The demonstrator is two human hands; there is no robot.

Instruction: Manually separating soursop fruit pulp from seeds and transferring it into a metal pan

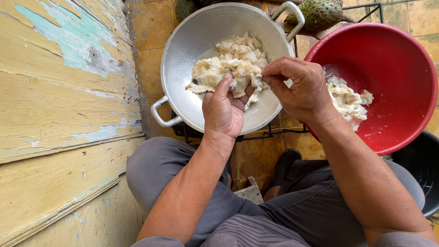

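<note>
My left hand (224, 110) cups a clump of white fruit pulp (244, 82) over a hammered metal pan (183, 50) with two handles. My right hand (302, 89) pinches the same clump at its right edge with thumb and fingertips. More white pulp (228, 57) lies heaped inside the pan behind my hands. To the right, a red plastic basin (398, 68) holds a smaller pile of pulp (347, 100), partly hidden by my right wrist.
A weathered yellow plank wall (59, 105) runs along the left. The pan rests on a black wire stand (265, 136) above a yellow tiled floor (146, 59). Spiky green fruits (318, 13) lie at the top. A black tub (420, 164) sits at right. My grey-trousered knees fill the bottom.
</note>
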